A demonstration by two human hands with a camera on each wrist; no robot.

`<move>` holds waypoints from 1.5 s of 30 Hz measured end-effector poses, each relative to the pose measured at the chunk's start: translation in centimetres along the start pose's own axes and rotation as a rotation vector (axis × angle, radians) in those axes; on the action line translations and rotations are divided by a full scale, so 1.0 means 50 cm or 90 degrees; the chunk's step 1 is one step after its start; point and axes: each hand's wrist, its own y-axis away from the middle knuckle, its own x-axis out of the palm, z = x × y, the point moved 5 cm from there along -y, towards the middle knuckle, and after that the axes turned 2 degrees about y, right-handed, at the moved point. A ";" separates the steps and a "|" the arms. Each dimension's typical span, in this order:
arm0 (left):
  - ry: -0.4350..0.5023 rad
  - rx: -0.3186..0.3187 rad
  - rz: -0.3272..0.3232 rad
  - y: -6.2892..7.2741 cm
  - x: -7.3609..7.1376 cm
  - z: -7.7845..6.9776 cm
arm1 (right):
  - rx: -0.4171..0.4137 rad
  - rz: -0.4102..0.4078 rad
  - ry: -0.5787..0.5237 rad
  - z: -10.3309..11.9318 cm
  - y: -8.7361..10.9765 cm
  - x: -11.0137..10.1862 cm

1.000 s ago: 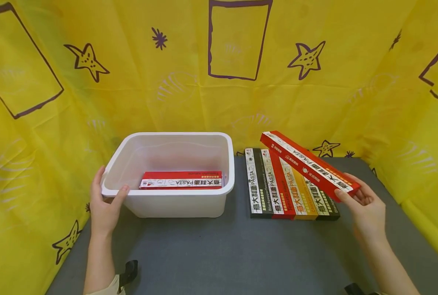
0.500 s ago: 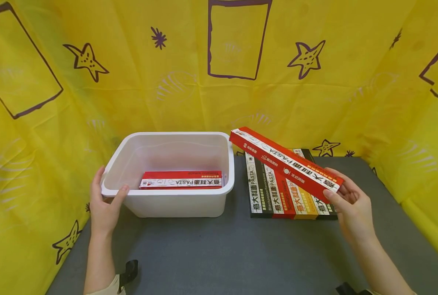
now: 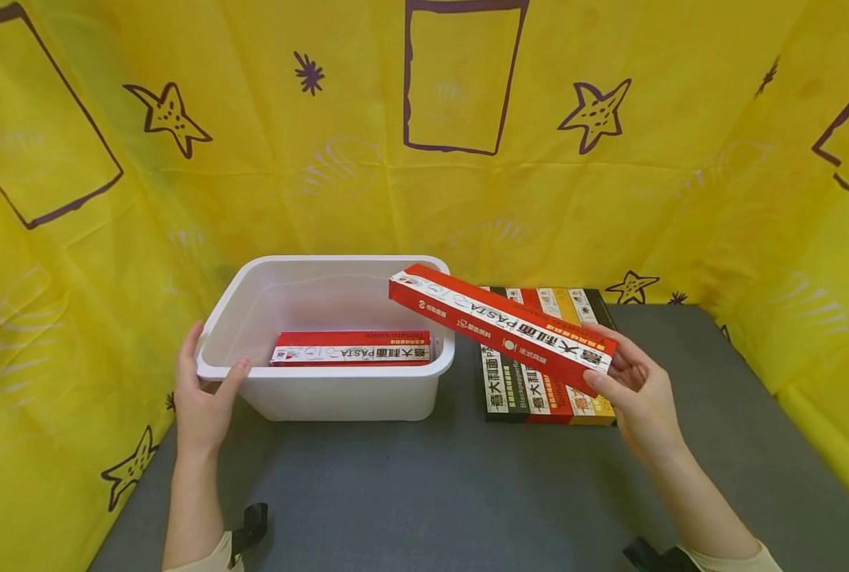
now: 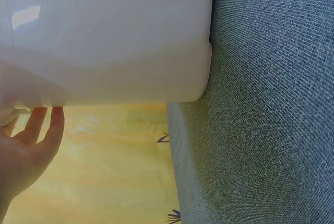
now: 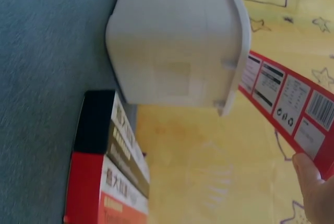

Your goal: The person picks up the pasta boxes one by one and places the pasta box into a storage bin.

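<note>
Counter (image 3: 395, 492), dark grey, with a woven texture plain in the left wrist view, fills the bottom of the frame. Pale sleeves (image 3: 206, 558) and black straps (image 3: 251, 527) edge in at lower left and lower right. Left of centre, the left hand (image 3: 206, 401) grips the white tub (image 3: 345, 401) at its near left corner. Right of centre, the right hand (image 3: 638, 393) grasps a red box (image 3: 503, 326) by its right end, raised and aslant, its left end appearing over the tub's right side. Partly hidden behind it, boxes (image 3: 536, 397) in black, red and orange lie side by side on the counter. A second box (image 3: 353, 349), also red, lies inside the tub. Farthest back, creased yellow cloth (image 3: 424, 206) drapes the back and both sides, printed with purple starfish (image 3: 596, 117).
</note>
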 end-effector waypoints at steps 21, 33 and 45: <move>-0.007 0.003 0.000 -0.001 0.000 0.003 | -0.012 0.125 -0.018 -0.015 -0.069 0.102; -0.012 -0.003 0.000 0.000 -0.002 0.004 | 0.040 0.148 -0.049 -0.038 -0.104 0.124; 0.011 -0.001 0.000 0.002 -0.001 0.002 | 0.079 0.139 0.031 -0.054 -0.126 0.137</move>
